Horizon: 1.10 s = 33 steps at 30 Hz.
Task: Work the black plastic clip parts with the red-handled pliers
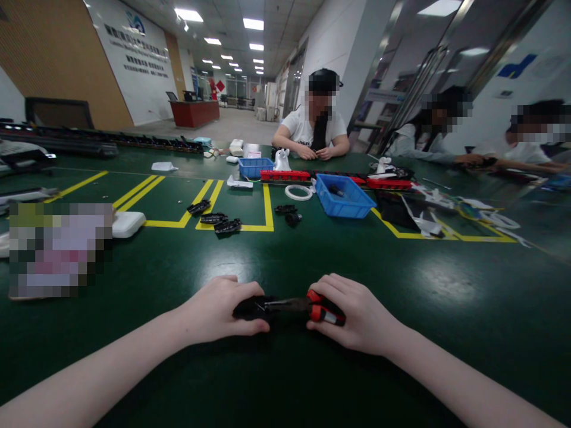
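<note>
Near the front middle of the green table (pixel 178 368), my left hand (pixel 223 309) grips a small black part (pixel 247 307) between thumb and fingers. My right hand (pixel 352 312) is closed round the red and black handles of a pair of long-nose pliers (pixel 289 304). The jaws point left and their tips touch the black part, by a thin shiny piece too small to name. Most of the black part is hidden by my left fingers.
Several black parts (pixel 227 226) lie beyond my hands, inside yellow tape lines. A blue bin (pixel 343 199) and a white tape roll (pixel 298 192) stand farther back. At left are a blurred-out flat item (pixel 66 249) and a white case (pixel 128 224). Co-workers (pixel 328 122) sit across the table.
</note>
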Each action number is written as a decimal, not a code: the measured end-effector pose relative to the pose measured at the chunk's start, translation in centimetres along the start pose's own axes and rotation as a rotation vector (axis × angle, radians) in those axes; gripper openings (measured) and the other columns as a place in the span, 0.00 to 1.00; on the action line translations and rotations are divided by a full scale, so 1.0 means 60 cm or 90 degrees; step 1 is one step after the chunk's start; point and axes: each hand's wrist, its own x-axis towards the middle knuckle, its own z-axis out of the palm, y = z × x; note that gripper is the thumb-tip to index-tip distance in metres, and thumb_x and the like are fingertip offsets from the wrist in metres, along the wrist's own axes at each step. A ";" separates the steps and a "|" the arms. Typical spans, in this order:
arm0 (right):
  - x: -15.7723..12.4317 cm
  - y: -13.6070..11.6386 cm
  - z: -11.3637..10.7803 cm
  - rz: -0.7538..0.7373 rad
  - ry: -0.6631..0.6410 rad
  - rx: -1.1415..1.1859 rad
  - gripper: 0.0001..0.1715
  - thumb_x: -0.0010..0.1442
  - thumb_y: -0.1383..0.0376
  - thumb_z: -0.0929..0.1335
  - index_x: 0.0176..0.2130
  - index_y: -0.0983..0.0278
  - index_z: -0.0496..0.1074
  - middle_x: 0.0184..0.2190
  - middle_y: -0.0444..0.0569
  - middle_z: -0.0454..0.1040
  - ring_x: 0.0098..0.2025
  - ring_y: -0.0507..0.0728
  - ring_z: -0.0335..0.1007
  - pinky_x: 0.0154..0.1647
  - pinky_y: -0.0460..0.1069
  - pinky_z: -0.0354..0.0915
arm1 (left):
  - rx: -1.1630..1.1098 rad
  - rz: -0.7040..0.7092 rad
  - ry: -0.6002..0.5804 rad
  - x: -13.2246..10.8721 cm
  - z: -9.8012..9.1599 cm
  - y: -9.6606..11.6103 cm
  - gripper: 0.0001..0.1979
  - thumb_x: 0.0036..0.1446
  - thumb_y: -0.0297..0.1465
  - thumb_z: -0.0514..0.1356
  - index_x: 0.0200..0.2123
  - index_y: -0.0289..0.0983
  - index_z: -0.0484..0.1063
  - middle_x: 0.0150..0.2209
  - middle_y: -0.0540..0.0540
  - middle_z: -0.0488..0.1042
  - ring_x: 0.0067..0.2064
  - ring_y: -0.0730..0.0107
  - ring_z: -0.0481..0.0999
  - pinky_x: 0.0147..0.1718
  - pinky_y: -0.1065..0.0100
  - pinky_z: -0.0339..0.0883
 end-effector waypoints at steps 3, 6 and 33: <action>0.001 -0.001 0.000 0.008 -0.009 0.008 0.20 0.57 0.55 0.71 0.44 0.64 0.69 0.36 0.51 0.74 0.35 0.56 0.69 0.33 0.50 0.65 | -0.003 0.002 0.006 0.000 0.000 0.000 0.19 0.60 0.48 0.59 0.44 0.39 0.72 0.34 0.47 0.75 0.33 0.65 0.72 0.29 0.69 0.56; 0.002 -0.003 0.000 0.008 -0.005 0.004 0.19 0.57 0.55 0.71 0.43 0.64 0.70 0.36 0.51 0.74 0.35 0.56 0.69 0.33 0.50 0.65 | -0.010 -0.001 0.004 0.000 -0.001 0.004 0.18 0.59 0.47 0.59 0.43 0.39 0.72 0.32 0.48 0.75 0.33 0.64 0.73 0.29 0.69 0.56; 0.000 0.000 0.005 -0.008 0.011 -0.029 0.21 0.57 0.55 0.71 0.45 0.65 0.69 0.37 0.51 0.75 0.36 0.57 0.70 0.35 0.52 0.67 | 0.006 -0.014 0.014 0.001 -0.003 0.014 0.12 0.56 0.40 0.60 0.39 0.38 0.71 0.30 0.49 0.75 0.32 0.64 0.73 0.30 0.68 0.58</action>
